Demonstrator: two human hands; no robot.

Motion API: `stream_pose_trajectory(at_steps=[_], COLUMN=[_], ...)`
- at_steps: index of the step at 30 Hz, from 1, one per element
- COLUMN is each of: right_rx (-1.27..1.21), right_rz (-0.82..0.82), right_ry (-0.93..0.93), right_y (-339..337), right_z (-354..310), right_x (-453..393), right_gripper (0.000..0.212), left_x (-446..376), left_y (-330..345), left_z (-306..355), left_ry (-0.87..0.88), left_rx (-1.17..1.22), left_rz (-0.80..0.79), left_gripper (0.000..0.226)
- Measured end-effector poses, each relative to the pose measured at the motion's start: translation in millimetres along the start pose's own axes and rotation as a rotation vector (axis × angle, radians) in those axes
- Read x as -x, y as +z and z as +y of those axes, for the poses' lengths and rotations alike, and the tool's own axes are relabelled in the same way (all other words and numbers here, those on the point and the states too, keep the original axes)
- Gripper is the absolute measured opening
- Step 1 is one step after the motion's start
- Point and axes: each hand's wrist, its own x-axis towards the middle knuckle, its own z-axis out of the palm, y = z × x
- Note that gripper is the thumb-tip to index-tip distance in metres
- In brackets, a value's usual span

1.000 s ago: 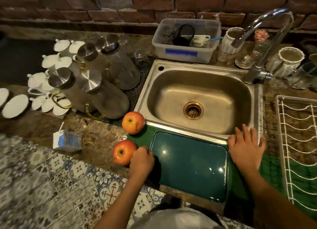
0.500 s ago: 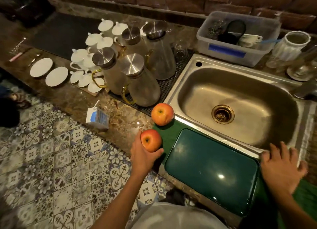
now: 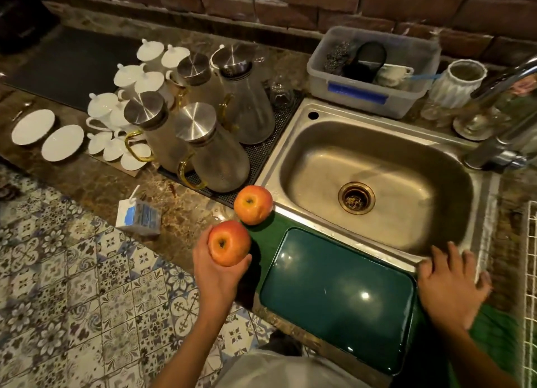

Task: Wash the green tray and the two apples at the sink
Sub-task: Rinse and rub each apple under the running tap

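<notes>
A glossy dark green tray (image 3: 337, 294), rectangular with rounded corners, lies flat on the counter edge just in front of the steel sink (image 3: 293, 143). One red-orange apple (image 3: 253, 204) sits stem-up at the sink's front left corner, apparently on a green cloth. The other apple (image 3: 229, 243) is held up, stem dimple toward the camera.

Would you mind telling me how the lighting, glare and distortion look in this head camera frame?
Head view: dim, warm light; small bright glare spots on the green tray; the held apple in the left hand stays sharp; the tap at the right edge is smeared and cropped; wide-angle bending curves the brick wall and floor tiles toward the corners.
</notes>
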Motion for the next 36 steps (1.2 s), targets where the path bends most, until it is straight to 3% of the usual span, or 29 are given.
stream_pose_trajectory(at_steps=[3,6,13,23,27,30,36], right_rx=[-0.005,0.006,0.023,-0.03,-0.274,-0.782,-1.102], right_rz=[-0.054,-0.104,-0.146,-0.118,0.017,0.124,0.209], right_ry=[0.013,0.015,0.04,0.031,0.091,0.272,0.686], right_y=[-5,-11,-13,-16,-33,-69,-122], right_z=[-2,-2,-4,-4,-12,-21,-9], right_x=[1,-1,-1,-1,-20,-85,-234], right_gripper=[0.054,0.054,0.062,0.051,0.039,0.032,0.052], left_x=[-11,-31,-62,-52,-53,-54,-56], left_y=[0,22,139,270,285,289,289], left_z=[37,78,160,225,233,238,240], left_ry=[0.071,0.101,0.253,0.354,0.373,0.364,0.36], left_rx=[0.035,0.14,0.125,0.05,0.052,0.074,0.079], left_rz=[-0.007,-0.155,-0.463,-0.677,-0.684,-0.689,-0.68], left_gripper=[0.105,0.104,0.101,0.101,0.099,0.096,0.095])
